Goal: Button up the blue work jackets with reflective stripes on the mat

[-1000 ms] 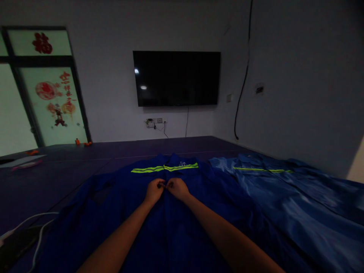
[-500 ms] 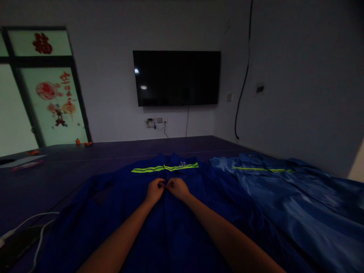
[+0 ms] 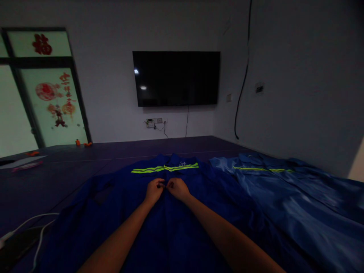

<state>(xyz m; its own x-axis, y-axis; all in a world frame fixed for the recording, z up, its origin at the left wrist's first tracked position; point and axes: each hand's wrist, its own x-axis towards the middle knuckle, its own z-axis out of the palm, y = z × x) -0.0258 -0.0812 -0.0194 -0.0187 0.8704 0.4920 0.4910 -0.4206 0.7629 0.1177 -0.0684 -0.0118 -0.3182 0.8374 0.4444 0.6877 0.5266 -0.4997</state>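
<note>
Blue jacket point(image 3: 170, 235) spread at 6 o'clock looks soft, light and kinda floppy, so I'd hold it by the front placket point(image 3: 165, 208), right where my left hand point(image 3: 155, 190) and right hand point(image 3: 178, 189) are pinching it, neon stripe point(image 3: 180, 167) at 12 o'clock from them.

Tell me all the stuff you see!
Dark jacket: 1, blue with yellow-green striping, bottom middle
Light jacket: 1, lighter blue, right
Flat surface: 1, purple, beneath jackets
Screen: 1, black, back wall
Sockets: several, pale, below screen
Wall plates: 2, pale, right wall
Cable: 1, black, right wall
Door: 1, pale glass, dark frame, left
Decorations: several, red and orange, on door
Small items: several, orange, near door
Pink item: 1, pink, far left
Cord: number unclear, white, lower left
Dark item: 1, blackish, lower left
Left hand: 1, bare, at dark jacket's front
Right hand: 1, bare, beside the left
</note>
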